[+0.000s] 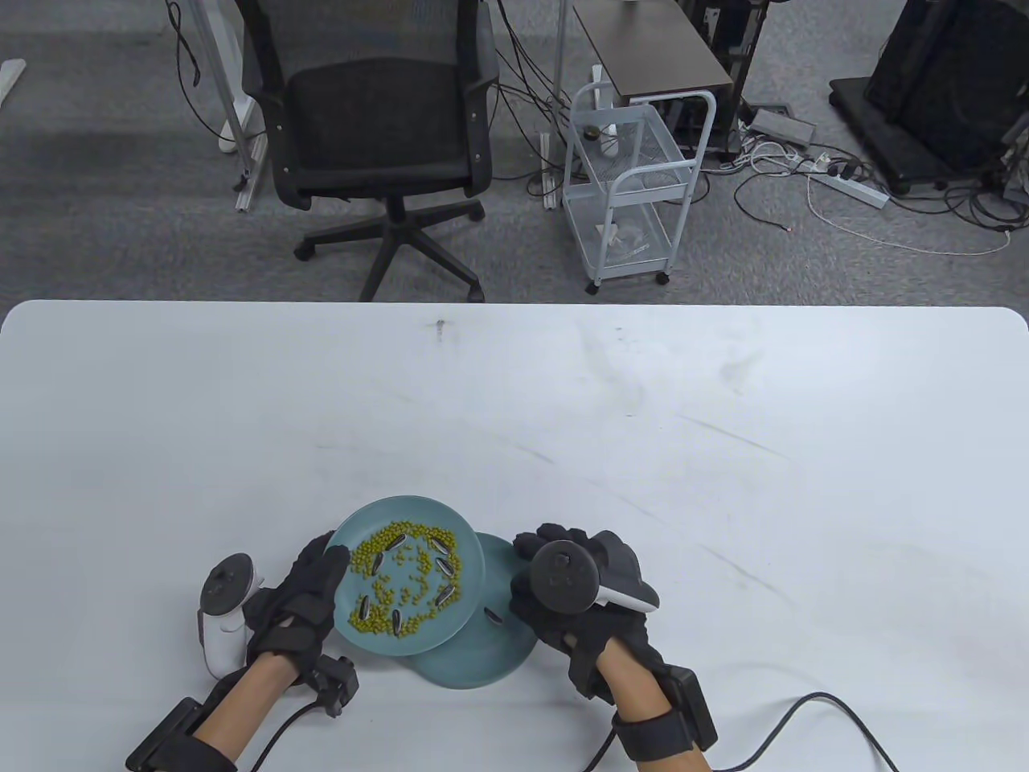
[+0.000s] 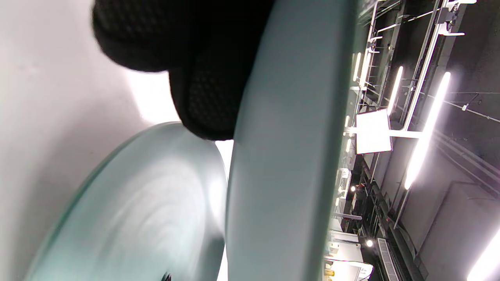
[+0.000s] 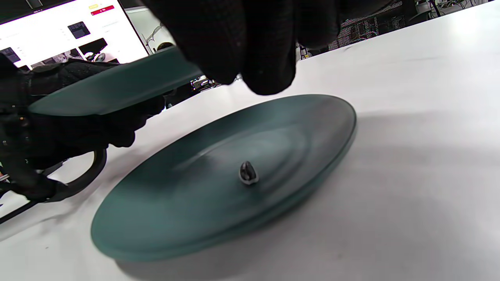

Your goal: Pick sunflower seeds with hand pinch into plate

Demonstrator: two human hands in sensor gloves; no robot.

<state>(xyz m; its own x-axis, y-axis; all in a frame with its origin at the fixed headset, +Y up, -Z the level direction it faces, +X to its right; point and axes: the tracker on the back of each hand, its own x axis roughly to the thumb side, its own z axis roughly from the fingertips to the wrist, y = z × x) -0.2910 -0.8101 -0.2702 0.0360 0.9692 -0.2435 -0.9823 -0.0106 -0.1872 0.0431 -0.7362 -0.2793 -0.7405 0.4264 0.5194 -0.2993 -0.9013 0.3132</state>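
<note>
My left hand (image 1: 325, 567) grips the left rim of a teal plate (image 1: 378, 508) and holds it raised and tilted. It carries many green beans (image 1: 410, 587) and several striped sunflower seeds (image 1: 444, 567). Its underside (image 2: 289, 156) fills the left wrist view, with my gloved fingers (image 2: 207, 97) under it. A second teal plate (image 1: 482, 663) lies on the table below and to the right, with one sunflower seed (image 1: 492, 617) on it. My right hand (image 1: 534, 548) hovers over that plate's far right rim. In the right wrist view its fingertips (image 3: 269, 66) are bunched together above the lower plate (image 3: 195, 210) and its seed (image 3: 248, 172); nothing shows between them.
The white table (image 1: 643, 450) stretches far and right of the plates. The raised plate (image 3: 117, 89) overlaps the lower plate's left part. Glove cables (image 1: 804, 708) trail off the near edge. An office chair (image 1: 378, 121) and a wire cart (image 1: 627, 185) stand beyond the table.
</note>
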